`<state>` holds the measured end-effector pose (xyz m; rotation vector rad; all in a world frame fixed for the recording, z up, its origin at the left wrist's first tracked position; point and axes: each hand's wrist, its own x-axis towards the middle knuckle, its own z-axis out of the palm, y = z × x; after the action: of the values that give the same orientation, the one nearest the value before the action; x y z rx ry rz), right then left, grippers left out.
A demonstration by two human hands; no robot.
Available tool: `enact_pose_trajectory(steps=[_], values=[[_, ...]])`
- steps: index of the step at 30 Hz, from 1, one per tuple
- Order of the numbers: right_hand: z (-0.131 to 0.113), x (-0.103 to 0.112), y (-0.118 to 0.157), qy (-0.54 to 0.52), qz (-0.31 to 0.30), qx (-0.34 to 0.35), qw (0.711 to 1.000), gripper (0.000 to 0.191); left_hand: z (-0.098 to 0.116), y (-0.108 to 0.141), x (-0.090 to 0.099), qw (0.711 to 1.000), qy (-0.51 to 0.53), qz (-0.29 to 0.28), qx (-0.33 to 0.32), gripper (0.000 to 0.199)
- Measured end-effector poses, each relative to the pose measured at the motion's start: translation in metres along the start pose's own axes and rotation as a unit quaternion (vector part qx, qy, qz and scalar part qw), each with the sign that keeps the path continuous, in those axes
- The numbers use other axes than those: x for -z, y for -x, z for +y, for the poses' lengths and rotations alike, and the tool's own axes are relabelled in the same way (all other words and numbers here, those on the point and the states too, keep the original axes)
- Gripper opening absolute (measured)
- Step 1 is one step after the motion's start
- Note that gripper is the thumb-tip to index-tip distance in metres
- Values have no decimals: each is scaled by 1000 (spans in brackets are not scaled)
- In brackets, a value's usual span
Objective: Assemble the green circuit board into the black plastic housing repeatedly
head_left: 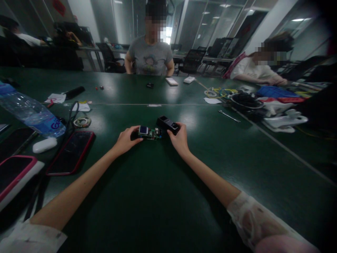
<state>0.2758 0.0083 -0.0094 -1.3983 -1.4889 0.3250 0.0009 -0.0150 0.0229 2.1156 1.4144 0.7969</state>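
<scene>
Near the middle of the dark green table, my left hand grips the left end of a small green circuit board between thumb and fingers. A little square screen sits on the board's left part. My right hand holds the right end of a black rectangular casing that has openings in its top face. The casing is tilted, its left end pointing away from me, close beside the board's right end. Whether the two parts touch is too small to tell.
On the left lie a water bottle, a red-edged phone, a white case and a pink-edged phone. A wrench, cables and a white tool lie right. A person faces me across the table.
</scene>
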Motion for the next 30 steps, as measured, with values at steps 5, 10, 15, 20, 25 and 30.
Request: enact_pose_trajectory(steps=[5,10,15,20,25,30], values=[[-6,3,2,36,3,6,999,50,-1,0,0,1000,2,1,-8,56],[-13,4,4,86,21,-11,996,57,1,0,0,1000,-3,1,-6,55],[-16,4,4,109,21,-27,993,56,0,0,0,1000,-12,0,0,58],[-17,6,4,114,13,-24,993,57,2,1,0,1000,-4,-6,12,58],[-15,6,4,104,14,-8,994,53,1,0,0,1000,2,-11,12,59],[-15,7,4,75,5,-16,997,52,-3,-1,0,1000,0,-11,8,60]])
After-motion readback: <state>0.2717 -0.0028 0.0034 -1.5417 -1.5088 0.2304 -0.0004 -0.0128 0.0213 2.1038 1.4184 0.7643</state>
